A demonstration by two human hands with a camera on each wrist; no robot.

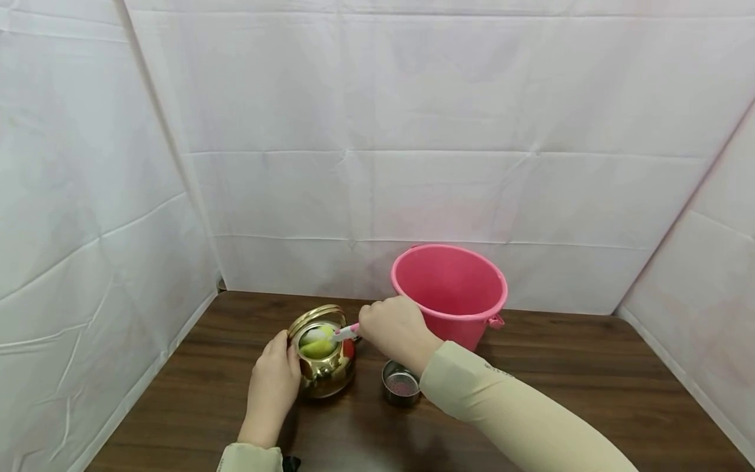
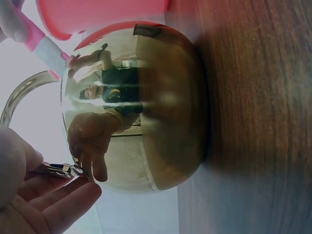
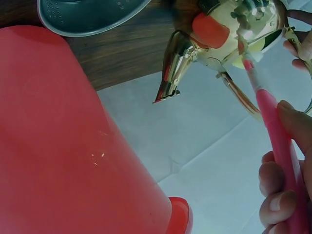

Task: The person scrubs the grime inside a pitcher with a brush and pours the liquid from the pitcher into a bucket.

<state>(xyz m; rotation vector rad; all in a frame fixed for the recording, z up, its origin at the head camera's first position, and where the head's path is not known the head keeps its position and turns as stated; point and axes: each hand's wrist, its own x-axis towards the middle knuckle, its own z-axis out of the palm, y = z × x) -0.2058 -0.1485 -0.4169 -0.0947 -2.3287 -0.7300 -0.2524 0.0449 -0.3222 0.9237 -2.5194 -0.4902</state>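
A shiny gold kettle [image 1: 326, 379] stands upright on the table with its round top opening uncovered. My left hand [image 1: 274, 373] holds the near end of the kettle's raised handle [image 2: 22, 92], with thumb and fingers around the metal hinge. My right hand [image 1: 396, 328] grips the pink handle of a cleaning brush [image 3: 278, 129]. Its white neck slants into the kettle's opening, where a yellow-green and white head [image 1: 318, 344] shows. Whether that head is sponge or bristle I cannot tell. The spout [image 3: 173, 68] points toward the bucket.
Behind my right hand stands a pink bucket [image 1: 457, 328]. A small metal strainer cup [image 1: 401, 387] with a perforated bottom sits between kettle and right forearm. White sheeting [image 1: 366, 131] walls off the back and sides of the dark wooden table [image 1: 560, 367].
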